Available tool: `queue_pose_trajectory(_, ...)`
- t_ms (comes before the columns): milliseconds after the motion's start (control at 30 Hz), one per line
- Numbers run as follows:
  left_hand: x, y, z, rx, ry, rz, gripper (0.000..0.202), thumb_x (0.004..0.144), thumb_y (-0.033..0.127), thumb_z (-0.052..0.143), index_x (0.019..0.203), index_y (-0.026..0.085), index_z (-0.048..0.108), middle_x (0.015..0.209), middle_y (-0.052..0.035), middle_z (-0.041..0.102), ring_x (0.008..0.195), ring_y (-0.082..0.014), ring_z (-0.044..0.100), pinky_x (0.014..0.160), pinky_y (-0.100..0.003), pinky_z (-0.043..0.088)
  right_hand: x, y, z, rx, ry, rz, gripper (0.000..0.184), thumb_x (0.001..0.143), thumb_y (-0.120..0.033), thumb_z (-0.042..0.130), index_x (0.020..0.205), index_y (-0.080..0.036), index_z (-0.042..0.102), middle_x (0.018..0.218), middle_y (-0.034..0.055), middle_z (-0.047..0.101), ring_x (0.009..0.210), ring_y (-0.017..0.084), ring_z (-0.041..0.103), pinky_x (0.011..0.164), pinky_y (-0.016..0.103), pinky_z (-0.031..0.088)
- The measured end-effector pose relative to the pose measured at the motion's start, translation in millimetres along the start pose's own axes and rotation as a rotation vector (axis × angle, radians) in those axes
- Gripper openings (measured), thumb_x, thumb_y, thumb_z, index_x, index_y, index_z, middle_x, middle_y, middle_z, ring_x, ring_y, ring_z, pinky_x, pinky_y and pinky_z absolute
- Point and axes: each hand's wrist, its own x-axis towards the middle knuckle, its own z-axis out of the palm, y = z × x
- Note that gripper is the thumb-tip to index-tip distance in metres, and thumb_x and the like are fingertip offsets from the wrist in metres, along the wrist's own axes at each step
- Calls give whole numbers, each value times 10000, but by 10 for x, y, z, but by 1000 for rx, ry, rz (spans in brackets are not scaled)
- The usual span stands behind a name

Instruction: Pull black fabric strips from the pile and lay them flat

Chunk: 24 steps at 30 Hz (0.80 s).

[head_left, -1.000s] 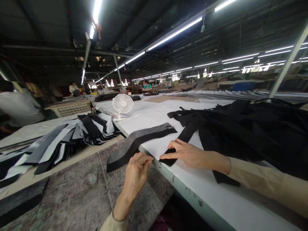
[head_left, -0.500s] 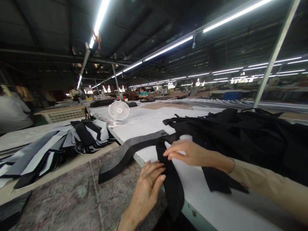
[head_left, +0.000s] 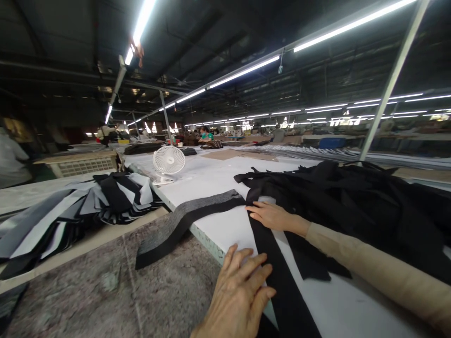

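Observation:
A long black fabric strip [head_left: 278, 272] runs down the white tabletop [head_left: 218, 230] toward me. My right hand [head_left: 273, 217] lies on the strip's far end, its fingers stretched out and palm down. Nearer to me, my left hand [head_left: 241, 291] is spread over the table's edge, with its fingertips at the strip's left side. Left of my right hand, a grey-and-black fabric strip [head_left: 190, 213] lies across the table and hangs over the edge. A heap of black fabric pieces [head_left: 338, 202] covers the table to the right.
A small white fan [head_left: 169, 161] stands at the table's left edge. Black, grey and white strips [head_left: 88, 206] lie fanned out on a lower surface at left. A metal pole [head_left: 392, 84] rises behind the heap. A person in green [head_left: 206, 135] is far off.
The black strip has gone from hanging bunched over the edge to lying straighter along the table. My left hand has moved right and nearer, its fingers spreading. My right hand has flattened onto the strip.

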Motion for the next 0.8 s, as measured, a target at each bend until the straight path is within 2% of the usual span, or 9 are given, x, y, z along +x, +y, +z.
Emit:
queue_pose_trajectory(67, -27, -34, -13, 38, -17, 23, 345, 938, 333, 401, 1234, 263, 564, 1315, 9, 556, 1244, -242, 458, 1082, -567, 343, 26, 11, -52, -17, 27, 25, 394, 936, -310, 408, 1294, -214, 540, 1329, 165, 492, 1175, 327, 489, 961, 497, 389)
queue_pose_trajectory(167, -38, -62, -20, 79, -44, 57, 359, 946, 334, 382, 1260, 254, 537, 1330, -6, 537, 1247, -244, 448, 1072, -582, 350, -13, -90, -229, 93, 105, -89, 265, 862, -235, 536, 1084, -174, 666, 1160, 135, 599, 1053, 263, 555, 928, 412, 420)
queue_pose_trajectory(233, -44, -62, -13, 85, -37, 58, 359, 948, 327, 376, 1260, 247, 535, 1319, -18, 539, 1245, -245, 441, 1074, -584, 345, -70, -189, -346, 298, -15, -223, 194, 814, -258, 610, 964, -158, 683, 952, 77, 653, 860, 186, 602, 802, 307, 474)
queue_pose_trajectory(300, -54, -54, -1, 77, -23, 58, 359, 945, 314, 380, 1256, 236, 541, 1285, -43, 551, 1232, -250, 444, 1074, -580, 345, -116, -260, -411, 473, -167, -314, 204, 766, -305, 671, 889, -142, 672, 802, 28, 642, 702, 134, 587, 660, 235, 472)
queue_pose_trajectory(400, -72, -39, 23, 55, 7, 45, 363, 931, 303, 407, 1261, 237, 542, 1195, -81, 558, 1176, -256, 478, 1067, -585, 344, -96, -259, -385, 520, -196, -336, 134, 766, -261, 664, 791, -130, 653, 713, 4, 613, 630, 109, 554, 594, 209, 432)
queue_pose_trajectory(500, -89, -35, 48, 33, 43, 17, 372, 916, 286, 437, 1274, 254, 534, 1146, -97, 527, 1130, -254, 500, 1062, -584, 347, 34, -145, -279, 467, -179, -321, 56, 787, -179, 619, 770, -130, 641, 666, -9, 600, 599, 100, 540, 580, 205, 406)
queue_pose_trajectory(633, -120, -43, 65, 14, 59, 14, 373, 910, 253, 442, 1269, 240, 540, 1156, -110, 498, 1140, -254, 486, 1067, -575, 342, 182, -20, -228, 333, -69, -292, 74, 810, -167, 579, 782, -125, 634, 695, 8, 595, 641, 117, 529, 622, 229, 401)
queue_pose_trajectory(733, -127, -48, 60, 0, 33, 3, 371, 916, 266, 428, 1268, 236, 539, 1160, -117, 499, 1141, -263, 484, 1047, -587, 360, 119, -70, -309, 291, -56, -290, 101, 820, -186, 564, 781, -131, 638, 740, 27, 594, 688, 135, 541, 677, 253, 417)
queue_pose_trajectory(800, -96, -29, 51, -5, 9, -9, 368, 919, 283, 421, 1263, 235, 542, 1169, -117, 508, 1152, -270, 479, 1042, -598, 357, 3, -121, -364, 269, -82, -324, 161, 818, -293, 596, 868, -150, 653, 831, 40, 600, 749, 151, 566, 725, 268, 438)
